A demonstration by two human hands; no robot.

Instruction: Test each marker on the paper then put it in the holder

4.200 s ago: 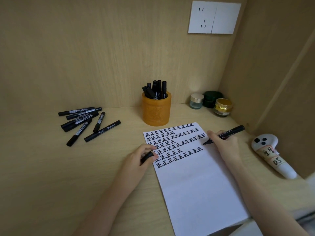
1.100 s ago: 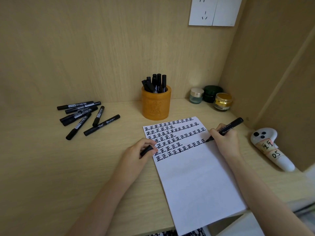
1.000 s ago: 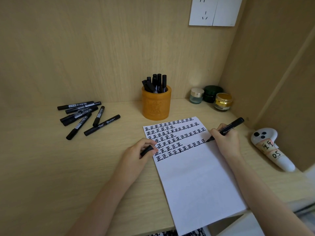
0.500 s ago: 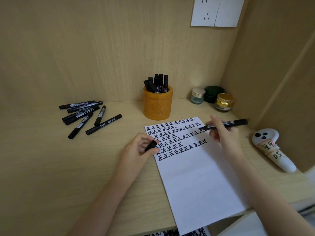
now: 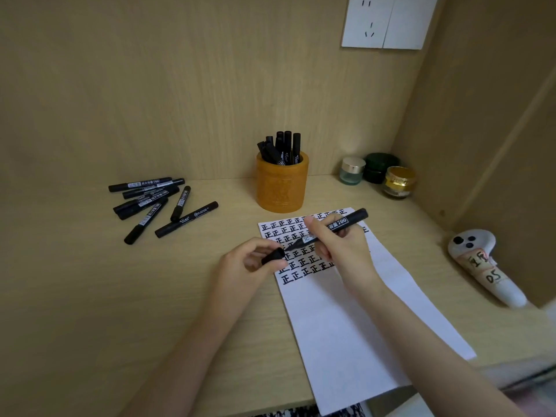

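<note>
- Marker held above the paper, slanting with its bare tip low and to the left and its rear end raised toward the back right.
- Right hand: grip closed round the marker's front half, thumb on top, fingers curled beneath, wrist over the written rows.
- Left hand: grip pinches the black cap between thumb and fingertips, open end toward the tip; tip and cap sit just beside each other, and contact cannot be told.
- Paper lies on the surface, its upper part filled with rows of black characters.
- Orange holder stands just behind the paper, with capped markers upright or leaning inside.
- Loose markers lie in a cluster well to the left.
- Three small jars stand in the back right corner; a white controller lies at the right.
- Fingers hide part of the barrel, the hands cover some characters, the paper's near corner overhangs the surface edge, and both forearms are cut off below.
</note>
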